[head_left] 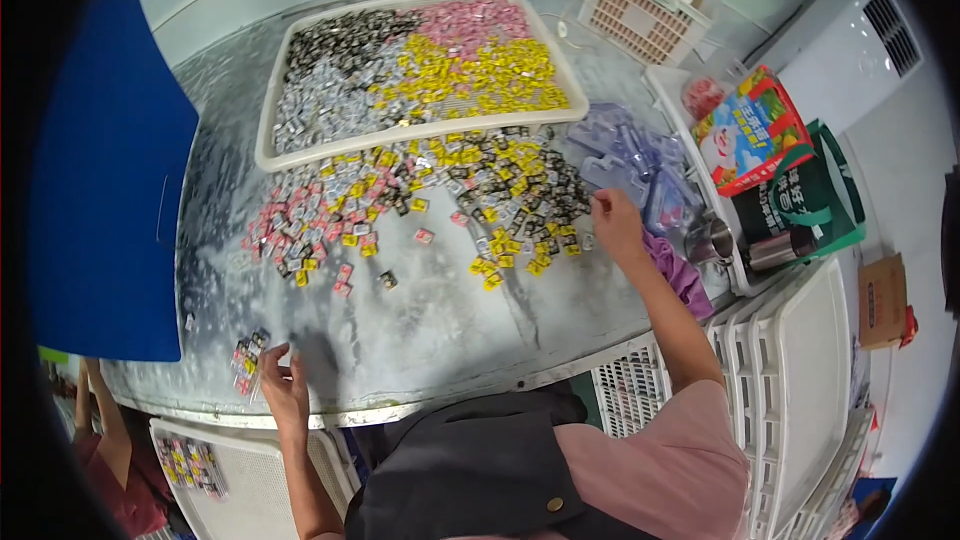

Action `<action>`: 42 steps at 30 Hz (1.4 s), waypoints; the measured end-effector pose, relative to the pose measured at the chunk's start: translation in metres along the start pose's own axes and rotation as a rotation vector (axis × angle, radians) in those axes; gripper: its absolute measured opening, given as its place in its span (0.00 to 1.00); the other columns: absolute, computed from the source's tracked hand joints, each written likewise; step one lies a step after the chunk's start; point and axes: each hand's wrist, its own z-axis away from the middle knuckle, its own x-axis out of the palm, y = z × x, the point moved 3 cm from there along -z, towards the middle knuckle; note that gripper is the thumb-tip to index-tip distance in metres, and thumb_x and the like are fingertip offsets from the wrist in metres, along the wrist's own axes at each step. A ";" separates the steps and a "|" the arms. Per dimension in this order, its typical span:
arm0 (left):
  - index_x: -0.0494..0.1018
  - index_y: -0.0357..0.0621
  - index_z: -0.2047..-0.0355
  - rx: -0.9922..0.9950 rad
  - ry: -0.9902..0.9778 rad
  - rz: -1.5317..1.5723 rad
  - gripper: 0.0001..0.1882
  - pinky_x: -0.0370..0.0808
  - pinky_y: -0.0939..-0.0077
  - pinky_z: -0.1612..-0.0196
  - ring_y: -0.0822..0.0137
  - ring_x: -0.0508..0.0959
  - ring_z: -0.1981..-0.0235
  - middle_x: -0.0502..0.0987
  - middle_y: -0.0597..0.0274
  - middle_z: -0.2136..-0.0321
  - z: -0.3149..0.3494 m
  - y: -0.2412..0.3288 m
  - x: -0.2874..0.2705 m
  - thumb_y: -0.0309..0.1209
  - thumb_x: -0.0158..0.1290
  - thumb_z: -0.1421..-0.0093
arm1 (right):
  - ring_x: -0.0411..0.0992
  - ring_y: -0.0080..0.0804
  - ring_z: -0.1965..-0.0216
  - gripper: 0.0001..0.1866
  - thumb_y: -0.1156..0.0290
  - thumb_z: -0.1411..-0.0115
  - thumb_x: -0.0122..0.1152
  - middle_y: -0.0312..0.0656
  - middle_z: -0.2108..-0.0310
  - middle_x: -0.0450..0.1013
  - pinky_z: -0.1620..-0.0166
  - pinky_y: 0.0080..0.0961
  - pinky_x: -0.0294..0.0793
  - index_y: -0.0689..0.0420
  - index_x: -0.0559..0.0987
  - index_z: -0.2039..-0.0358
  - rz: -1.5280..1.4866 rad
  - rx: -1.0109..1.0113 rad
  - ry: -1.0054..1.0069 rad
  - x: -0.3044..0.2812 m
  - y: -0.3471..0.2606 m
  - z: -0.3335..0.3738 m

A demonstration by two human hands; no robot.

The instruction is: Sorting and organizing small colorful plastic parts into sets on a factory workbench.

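My left hand (pixel 285 387) is at the table's near left edge, its thumb and fingers closed on a transparent pack (pixel 247 358) with small pink, yellow, black and silver pieces inside. To the right, my right hand (pixel 617 226) reaches the right end of a loose pile of small coloured pieces (pixel 515 180). Its fingertips are pinched together; whether a piece is between them is hidden. A silver piece (pixel 587 241) lies just below those fingers. Beyond the pile stands a white tray (pixel 262 140) with the same pieces sorted by colour: black, pink, silver and yellow.
Purple-tinted transparent plastic cases (pixel 625 155) and a purple cloth (pixel 678 270) lie at right. Beside them are a metal cup (pixel 708 238), a colourful bag (pixel 750 130) and stacked white trays (pixel 800 370). A blue panel (pixel 110 170) bounds the left. Another person's arm (pixel 108 405) shows lower left.
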 end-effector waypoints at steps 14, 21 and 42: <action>0.75 0.33 0.58 0.027 -0.166 0.092 0.11 0.72 0.73 0.71 0.68 0.75 0.76 0.74 0.54 0.60 0.009 0.059 0.056 0.30 0.57 0.36 | 0.69 0.47 0.54 0.12 0.75 0.50 0.60 0.49 0.61 0.71 0.51 0.40 0.70 0.62 0.77 0.62 0.582 -0.385 -0.181 -0.020 0.068 -0.019; 0.75 0.32 0.57 0.100 -0.168 0.070 0.12 0.72 0.76 0.72 0.70 0.78 0.76 0.75 0.55 0.59 0.013 0.061 0.066 0.30 0.57 0.34 | 0.70 0.47 0.56 0.08 0.78 0.51 0.57 0.50 0.63 0.72 0.51 0.40 0.69 0.62 0.76 0.68 0.535 -0.444 -0.220 -0.013 0.068 -0.027; 0.76 0.33 0.56 0.008 -0.150 0.184 0.11 0.71 0.76 0.70 0.71 0.73 0.74 0.75 0.55 0.58 0.019 0.060 0.064 0.28 0.56 0.35 | 0.74 0.35 0.77 0.19 0.60 0.52 0.78 0.45 0.79 0.74 0.71 0.32 0.71 0.61 0.78 0.78 0.058 -0.065 -0.574 -0.029 0.077 -0.063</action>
